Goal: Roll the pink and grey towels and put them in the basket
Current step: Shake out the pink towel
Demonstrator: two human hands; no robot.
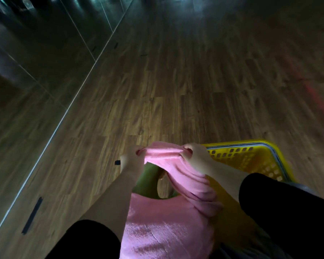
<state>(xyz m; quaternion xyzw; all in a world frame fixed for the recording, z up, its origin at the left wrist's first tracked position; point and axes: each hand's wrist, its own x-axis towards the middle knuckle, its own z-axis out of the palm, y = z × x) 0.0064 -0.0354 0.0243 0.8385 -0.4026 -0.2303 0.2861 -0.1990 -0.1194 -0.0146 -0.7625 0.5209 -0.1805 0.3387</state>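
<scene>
Open ahead and left: brown wood-plank floor. At right, blocking: yellow perforated plastic basket; across centre, stretched pink terry towel. Far left bound: dark mirrored wall panel.

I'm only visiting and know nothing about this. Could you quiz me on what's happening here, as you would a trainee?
1. True or false: the left hand and the right hand both pinch the pink towel at its top edge.
2. The basket is: A red, B yellow, C blue.
3. Fill in: the basket stands on the person's ____ side.
Key: 1 true; 2 B; 3 right.
</scene>
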